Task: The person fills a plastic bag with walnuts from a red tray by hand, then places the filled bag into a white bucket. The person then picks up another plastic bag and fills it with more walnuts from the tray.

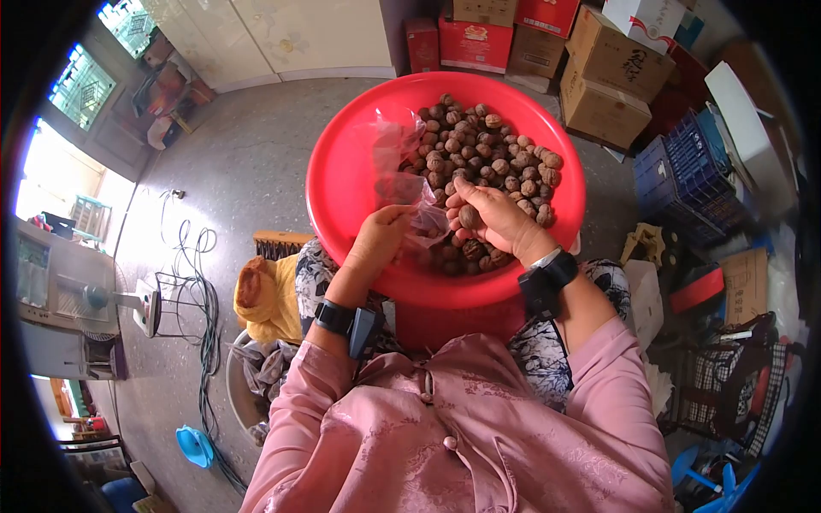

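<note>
A big red basin [342, 171] rests at my lap, with a heap of walnuts [479, 141] covering its right half. My left hand [383, 235] is closed on the edge of a clear plastic bag [423, 214], near the basin's front left. The bag spreads over the basin beside the heap. Just right of the bag's mouth, my right hand [492, 218] holds a walnut [469, 216] between thumb and fingers, above the front of the heap.
Cardboard boxes [607, 103] are stacked behind on the right, near blue crates [684, 171]. A brush [280, 239] and yellow cloth [278, 295] lie left of the basin. Cables [205, 316] cross the floor; a dark bag [727, 380] sits at the right.
</note>
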Available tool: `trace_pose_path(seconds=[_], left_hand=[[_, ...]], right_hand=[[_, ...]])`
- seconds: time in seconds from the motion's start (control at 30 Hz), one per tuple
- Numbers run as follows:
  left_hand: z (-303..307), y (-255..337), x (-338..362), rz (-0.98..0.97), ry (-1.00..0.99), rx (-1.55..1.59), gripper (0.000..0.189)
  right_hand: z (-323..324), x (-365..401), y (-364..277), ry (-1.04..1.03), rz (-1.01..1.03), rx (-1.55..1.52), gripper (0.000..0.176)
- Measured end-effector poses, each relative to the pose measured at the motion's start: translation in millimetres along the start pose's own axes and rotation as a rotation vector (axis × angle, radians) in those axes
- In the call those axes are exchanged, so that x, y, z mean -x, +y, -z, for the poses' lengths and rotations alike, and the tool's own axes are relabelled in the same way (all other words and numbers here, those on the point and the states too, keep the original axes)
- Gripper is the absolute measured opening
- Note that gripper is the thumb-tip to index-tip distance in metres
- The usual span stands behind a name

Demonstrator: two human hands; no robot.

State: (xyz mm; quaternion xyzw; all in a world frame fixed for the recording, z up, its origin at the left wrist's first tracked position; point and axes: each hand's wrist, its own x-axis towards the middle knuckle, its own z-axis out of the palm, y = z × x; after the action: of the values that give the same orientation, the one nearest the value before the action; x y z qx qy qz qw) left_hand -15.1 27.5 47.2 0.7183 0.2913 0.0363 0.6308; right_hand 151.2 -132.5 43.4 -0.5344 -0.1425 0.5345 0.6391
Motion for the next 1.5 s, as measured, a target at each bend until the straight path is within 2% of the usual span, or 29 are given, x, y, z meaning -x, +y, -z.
trace_pose_path(seconds=[0.33, 0.47, 0.53, 0.63, 0.87, 0.93, 1.23, 1.37, 1.43, 1.5], left_hand=[[2, 2, 1, 0.003, -0.012, -0.015, 0.035], [2, -1, -1, -0.008, -0.016, -0.007, 0.035], [3, -2, -2, -0.004, -0.018, -0.026, 0.034], [2, -1, -2, -0.004, -0.010, -0.025, 0.034], [2, -2, -1, -0.010, 0.002, -0.030, 0.034], [2, -3, -1, -0.015, -0.009, -0.022, 0.034], [2, 3, 2, 0.003, -0.001, -0.043, 0.035], [1, 2, 1, 0.006, 0.009, -0.051, 0.035], [2, -4, -4, 0.009, -0.001, -0.008, 0.035], [2, -5, -4, -0.003, 0.003, -0.002, 0.035]], right_hand=[[7, 4, 0, -0.113, -0.012, -0.108, 0.056], [9, 5, -1, -0.176, -0.009, -0.167, 0.047], [6, 6, -1, -0.176, 0.023, -0.081, 0.034], [4, 9, 0, -0.188, 0.046, -0.050, 0.026], [-1, 13, -8, -0.045, -0.016, 0.110, 0.025], [0, 9, -5, 0.000, 0.050, 0.228, 0.024], [-5, 4, 3, 0.007, 0.189, 0.341, 0.029], [-8, -1, 7, 0.014, 0.173, 0.369, 0.032], [-11, 3, 0, -0.088, 0.135, 0.282, 0.033], [-7, 2, -4, -0.052, 0.163, 0.309, 0.030]])
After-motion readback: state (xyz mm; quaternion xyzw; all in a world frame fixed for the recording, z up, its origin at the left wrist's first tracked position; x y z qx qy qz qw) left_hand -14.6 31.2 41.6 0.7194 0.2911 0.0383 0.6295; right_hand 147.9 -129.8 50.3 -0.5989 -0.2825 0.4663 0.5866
